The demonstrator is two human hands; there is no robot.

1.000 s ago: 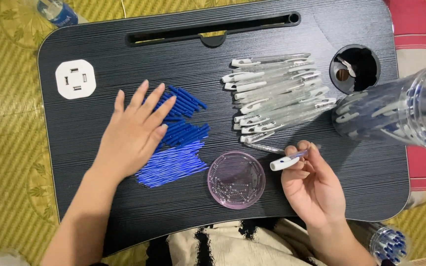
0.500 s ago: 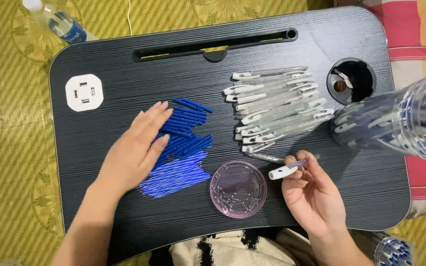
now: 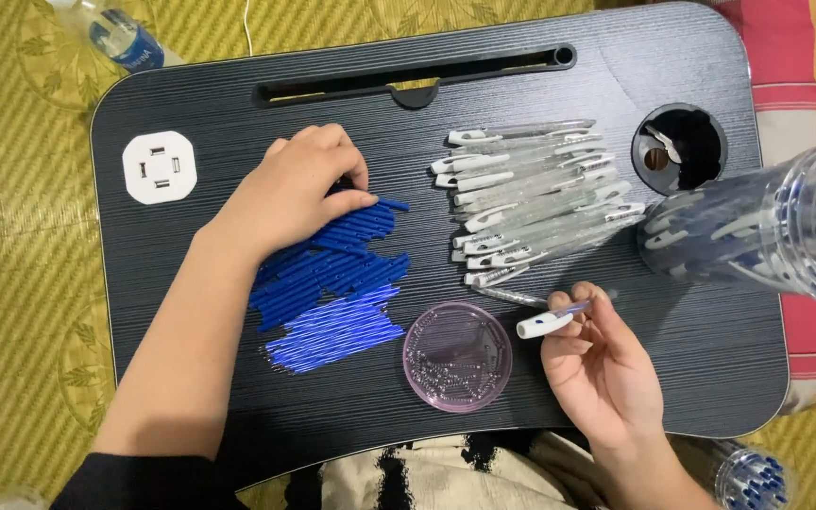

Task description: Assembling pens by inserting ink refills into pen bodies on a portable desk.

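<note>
1. Nearest the person, the right hand [image 3: 602, 373] pinches a clear pen barrel with a white cap [image 3: 552, 321] between thumb and fingertips, holding it just above the tray.
2. Just left of that hand sits a round pink dish [image 3: 457, 356] of tiny metal pieces, close to it but not touching.
3. Further left, below the left hand, lies a heap of thin blue refills [image 3: 332, 332].
4. The left hand [image 3: 295, 194] rests palm down on a pile of blue caps [image 3: 351, 250], fingers curled, its fingertips pressing on the top ones; I cannot tell whether it grips any.
5. Just beyond the right hand is a row of clear pen barrels with white clips [image 3: 535, 203], lying side by side.
6. To the right of that hand a clear plastic jar [image 3: 767, 227] of finished pens lies tilted over the edge of the tray.
7. Everything sits on a black lap tray [image 3: 710, 359]; a round cup hole [image 3: 679, 148] lies past the barrels, a white socket plate [image 3: 160, 167] left of the left hand, and a long slot [image 3: 408, 80] runs along the far edge.
</note>
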